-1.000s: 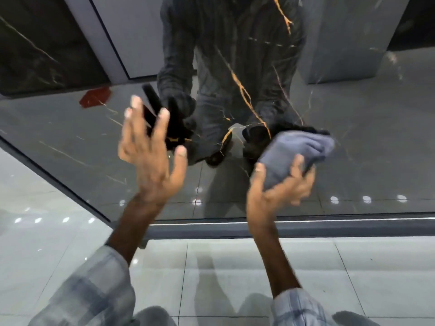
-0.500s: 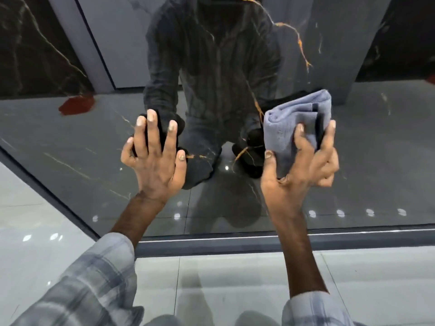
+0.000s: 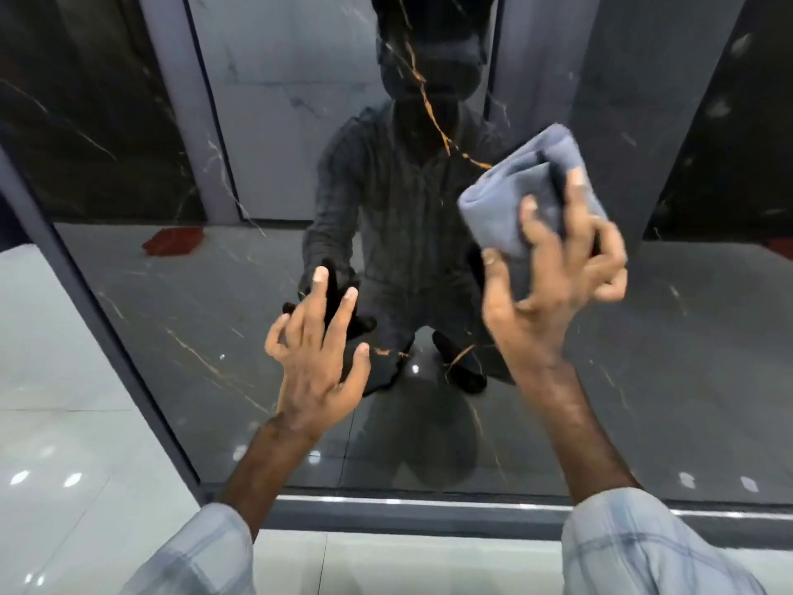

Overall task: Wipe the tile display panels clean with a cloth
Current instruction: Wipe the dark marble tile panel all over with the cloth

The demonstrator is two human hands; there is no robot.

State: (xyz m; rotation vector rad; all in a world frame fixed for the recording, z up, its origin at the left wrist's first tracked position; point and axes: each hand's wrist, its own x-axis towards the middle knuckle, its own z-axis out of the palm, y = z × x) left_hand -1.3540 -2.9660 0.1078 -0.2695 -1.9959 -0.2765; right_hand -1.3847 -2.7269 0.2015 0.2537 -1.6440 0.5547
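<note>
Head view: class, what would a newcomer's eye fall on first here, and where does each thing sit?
The folded grey cloth stands out at upper right, gripped by the right hand in front of the glossy dark tile panel. At lower centre the left hand spreads open before the panel, which shows the person's dim reflection. A thin orange vein runs down the panel's upper middle.

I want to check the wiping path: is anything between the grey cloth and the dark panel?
Nothing visible does. The right hand grips the folded cloth directly before the dark panel; the left hand, open, is lower left, out of the way.
</note>
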